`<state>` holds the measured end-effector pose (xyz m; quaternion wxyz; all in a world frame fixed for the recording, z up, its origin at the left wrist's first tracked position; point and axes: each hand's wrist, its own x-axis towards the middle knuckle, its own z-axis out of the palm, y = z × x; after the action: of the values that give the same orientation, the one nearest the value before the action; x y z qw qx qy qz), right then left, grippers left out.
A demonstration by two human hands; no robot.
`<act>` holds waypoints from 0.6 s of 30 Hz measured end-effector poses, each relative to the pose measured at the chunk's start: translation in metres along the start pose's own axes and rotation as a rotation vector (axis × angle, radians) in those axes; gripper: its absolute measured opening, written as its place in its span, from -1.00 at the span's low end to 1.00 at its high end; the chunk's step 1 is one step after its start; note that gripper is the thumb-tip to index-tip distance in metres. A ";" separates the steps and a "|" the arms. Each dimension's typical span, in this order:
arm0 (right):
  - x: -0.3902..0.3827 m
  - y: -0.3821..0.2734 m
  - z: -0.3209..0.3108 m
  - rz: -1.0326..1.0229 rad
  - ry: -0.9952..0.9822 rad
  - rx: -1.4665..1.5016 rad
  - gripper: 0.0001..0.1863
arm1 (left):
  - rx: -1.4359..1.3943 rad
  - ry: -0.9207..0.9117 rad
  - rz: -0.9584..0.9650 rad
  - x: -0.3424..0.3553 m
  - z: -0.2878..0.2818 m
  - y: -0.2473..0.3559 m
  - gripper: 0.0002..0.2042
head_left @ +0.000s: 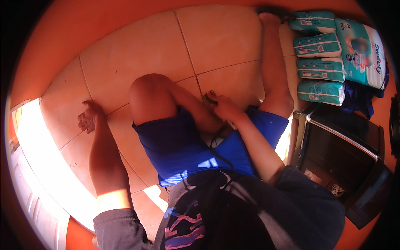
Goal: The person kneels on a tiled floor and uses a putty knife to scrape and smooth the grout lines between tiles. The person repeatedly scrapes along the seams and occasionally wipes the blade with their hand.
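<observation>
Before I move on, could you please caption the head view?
Seated on tiles: right hand holding a small dark object, left hand loosely curled.

To the right of the right hand (227, 109) and farther from the body, a large teal-and-white package (354, 79) is showing bold dark lettering. Nearer that hand, four teal packs (320, 69) are carrying small print. Bodyward of both hands, a dark shirt (250, 204) is bearing pink and blue lettering.

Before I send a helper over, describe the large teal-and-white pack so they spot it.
Find the black cabinet at the picture's right. Above it in the picture, four small teal packs form a column; the large pack is just right of them. It alone is big, with a broad white side.
</observation>
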<state>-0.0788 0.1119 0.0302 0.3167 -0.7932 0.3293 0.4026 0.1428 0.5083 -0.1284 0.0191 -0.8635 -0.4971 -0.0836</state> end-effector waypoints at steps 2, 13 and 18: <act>0.035 0.013 0.000 -0.140 0.124 -0.142 -0.46 | -0.004 -0.018 0.005 -0.006 0.002 0.001 -0.26; 0.032 -0.024 0.007 -0.220 0.170 -0.204 -0.45 | 0.021 -0.068 -0.018 -0.018 0.002 -0.008 -0.29; 0.041 -0.009 0.022 -0.202 0.201 -0.292 -0.42 | 0.010 -0.083 -0.022 -0.014 -0.009 0.005 -0.29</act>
<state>-0.0627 0.1236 -0.0127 0.2025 -0.8959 0.2162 0.3311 0.1393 0.4923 -0.1220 0.0016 -0.8605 -0.5075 -0.0454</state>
